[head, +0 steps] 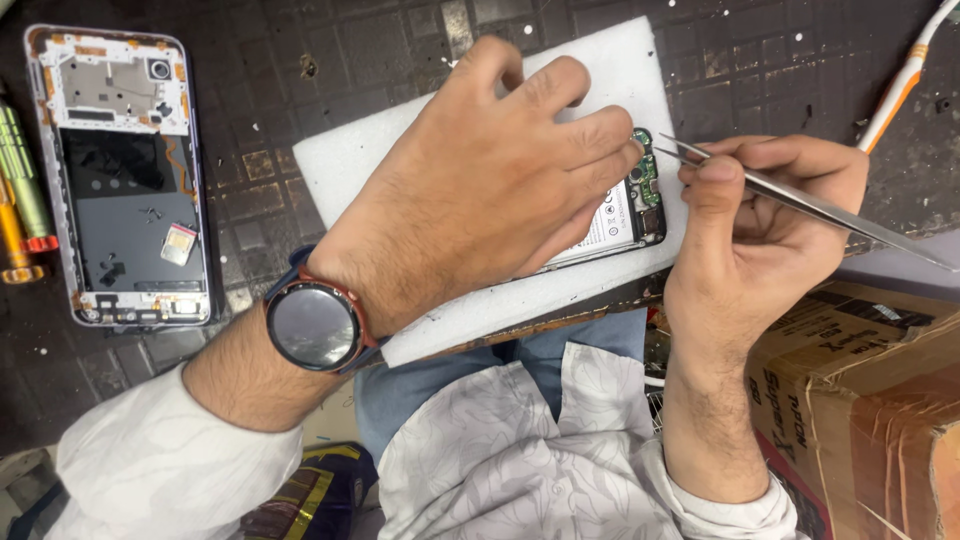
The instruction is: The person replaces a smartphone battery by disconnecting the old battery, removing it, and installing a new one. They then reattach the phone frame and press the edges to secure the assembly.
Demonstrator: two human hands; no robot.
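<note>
A brown cardboard box [870, 400] with dark print sits lower right. On a white foam pad [420, 140], the left hand [480, 190] presses flat-fingered on an opened phone [635, 205]; the right hand [760, 220] pinches tweezers [800, 200], tips seemingly just above it.

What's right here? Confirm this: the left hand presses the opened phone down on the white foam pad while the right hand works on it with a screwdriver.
One detail is wrong. The head view shows the right hand holding metal tweezers, not a screwdriver. The rest stands: the left hand presses the opened phone down on the white foam pad.
</note>
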